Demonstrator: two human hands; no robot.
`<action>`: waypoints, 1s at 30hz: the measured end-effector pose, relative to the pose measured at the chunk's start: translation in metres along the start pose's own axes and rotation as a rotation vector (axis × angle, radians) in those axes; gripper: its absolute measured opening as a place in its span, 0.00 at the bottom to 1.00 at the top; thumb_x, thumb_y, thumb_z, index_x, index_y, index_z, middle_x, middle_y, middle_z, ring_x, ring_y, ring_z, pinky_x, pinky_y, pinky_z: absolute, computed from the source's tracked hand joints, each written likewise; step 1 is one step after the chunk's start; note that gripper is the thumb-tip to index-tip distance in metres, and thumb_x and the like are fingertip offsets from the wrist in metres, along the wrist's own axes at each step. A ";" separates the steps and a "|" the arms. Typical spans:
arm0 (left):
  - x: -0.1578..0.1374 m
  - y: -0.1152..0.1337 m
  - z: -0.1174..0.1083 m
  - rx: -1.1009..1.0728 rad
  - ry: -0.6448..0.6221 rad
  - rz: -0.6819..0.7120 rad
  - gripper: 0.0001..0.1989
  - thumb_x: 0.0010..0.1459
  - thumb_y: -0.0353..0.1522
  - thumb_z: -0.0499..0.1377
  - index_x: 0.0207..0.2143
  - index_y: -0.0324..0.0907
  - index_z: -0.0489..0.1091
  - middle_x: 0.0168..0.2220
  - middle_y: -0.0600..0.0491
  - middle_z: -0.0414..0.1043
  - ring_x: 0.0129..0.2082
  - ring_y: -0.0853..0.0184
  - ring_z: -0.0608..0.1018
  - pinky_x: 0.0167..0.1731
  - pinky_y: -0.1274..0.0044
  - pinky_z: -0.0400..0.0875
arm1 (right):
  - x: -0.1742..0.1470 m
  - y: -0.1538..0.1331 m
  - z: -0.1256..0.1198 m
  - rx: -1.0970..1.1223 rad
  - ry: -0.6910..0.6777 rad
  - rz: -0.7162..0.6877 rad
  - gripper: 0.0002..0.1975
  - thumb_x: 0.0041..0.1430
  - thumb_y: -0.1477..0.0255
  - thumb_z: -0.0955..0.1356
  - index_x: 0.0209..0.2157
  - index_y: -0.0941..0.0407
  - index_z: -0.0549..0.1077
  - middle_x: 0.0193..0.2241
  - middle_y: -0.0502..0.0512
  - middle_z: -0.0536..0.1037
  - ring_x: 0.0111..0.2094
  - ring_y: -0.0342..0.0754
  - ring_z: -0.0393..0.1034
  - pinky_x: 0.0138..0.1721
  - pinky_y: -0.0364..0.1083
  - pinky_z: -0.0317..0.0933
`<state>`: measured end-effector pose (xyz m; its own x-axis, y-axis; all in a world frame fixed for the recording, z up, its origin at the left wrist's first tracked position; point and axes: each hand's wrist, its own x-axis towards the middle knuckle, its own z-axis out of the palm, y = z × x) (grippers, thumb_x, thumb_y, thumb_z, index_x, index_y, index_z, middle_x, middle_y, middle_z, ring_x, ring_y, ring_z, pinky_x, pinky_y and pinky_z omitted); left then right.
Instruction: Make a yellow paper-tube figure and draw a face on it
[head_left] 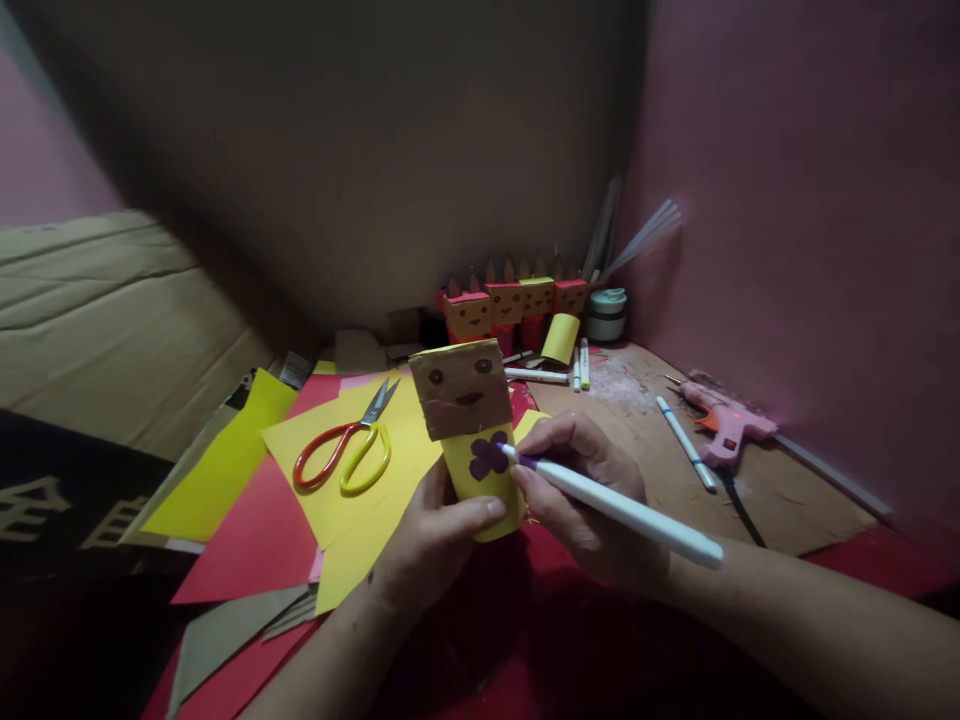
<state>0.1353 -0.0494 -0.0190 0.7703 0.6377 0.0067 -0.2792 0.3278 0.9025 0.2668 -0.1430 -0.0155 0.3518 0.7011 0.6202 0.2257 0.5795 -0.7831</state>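
My left hand (442, 535) is closed around a paper figure (461, 395), its thumb pressed on the lower front. The figure has a brown cardboard head with two drawn eyes and a mouth, above a yellow paper tube body. A purple flower shape (489, 456) is coloured on the body. In my right hand (581, 480) is a white marker (626, 505) with a purple collar, held like a pen. Its tip meets the purple shape or is very close to it. The fingers behind the figure are hidden.
Scissors (341, 450) with red and yellow handles lie on yellow paper (289, 430) at left, over red sheets (251, 530). Several similar figures (506, 300) stand at the back beside a yellow tube (560, 340) and a lidded jar (606, 315). A blue-banded marker (685, 440) and pink glue gun (727, 415) lie right.
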 end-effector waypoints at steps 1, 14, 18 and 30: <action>0.000 0.000 0.000 0.017 -0.002 -0.006 0.22 0.42 0.30 0.75 0.43 0.40 0.79 0.38 0.47 0.83 0.38 0.58 0.82 0.39 0.72 0.79 | 0.001 0.000 0.000 -0.020 0.014 -0.006 0.08 0.61 0.76 0.70 0.38 0.51 0.69 0.24 0.43 0.72 0.21 0.38 0.66 0.21 0.37 0.60; -0.003 0.000 0.003 0.096 0.046 -0.019 0.23 0.43 0.30 0.74 0.44 0.39 0.76 0.38 0.46 0.81 0.39 0.56 0.81 0.39 0.69 0.76 | 0.004 -0.004 0.003 -0.057 0.037 -0.046 0.08 0.59 0.76 0.71 0.36 0.51 0.70 0.28 0.46 0.79 0.24 0.40 0.74 0.24 0.38 0.68; -0.002 0.000 0.003 0.089 0.038 -0.020 0.25 0.42 0.30 0.74 0.46 0.39 0.76 0.39 0.45 0.81 0.40 0.54 0.81 0.40 0.68 0.76 | 0.005 -0.005 0.004 -0.031 0.044 -0.052 0.08 0.58 0.78 0.71 0.36 0.51 0.70 0.29 0.46 0.80 0.28 0.41 0.77 0.27 0.39 0.70; -0.002 0.000 0.002 0.093 0.036 -0.013 0.26 0.44 0.29 0.74 0.47 0.39 0.76 0.41 0.45 0.81 0.41 0.55 0.81 0.42 0.68 0.76 | 0.002 -0.004 0.001 -0.112 0.034 -0.041 0.06 0.60 0.76 0.70 0.37 0.52 0.69 0.26 0.46 0.77 0.23 0.41 0.73 0.24 0.39 0.67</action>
<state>0.1346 -0.0522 -0.0186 0.7521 0.6587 -0.0187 -0.2139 0.2708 0.9386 0.2658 -0.1431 -0.0109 0.3705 0.6624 0.6511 0.3399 0.5556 -0.7588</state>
